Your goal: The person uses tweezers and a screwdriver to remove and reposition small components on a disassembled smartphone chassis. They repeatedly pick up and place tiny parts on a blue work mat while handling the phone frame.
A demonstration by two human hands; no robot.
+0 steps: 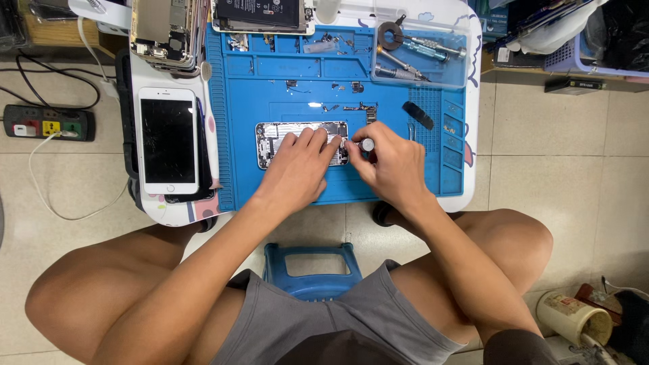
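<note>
An opened phone body (284,135) with bare metal insides lies across the middle of a blue repair mat (378,101). My left hand (301,165) rests flat on its right half, fingers pressing it down. My right hand (392,165) grips a small screwdriver (366,144) by its silver cap, the tip pointing down at the phone's right end, which both hands partly hide.
A white phone screen (167,140) lies on the table's left. Another stripped phone frame (164,30) and a battery part (260,13) sit at the back. A clear tray (419,51) holds screwdrivers. Small screws and parts dot the mat. A power strip (47,124) is on the floor, a blue stool (314,267) beneath me.
</note>
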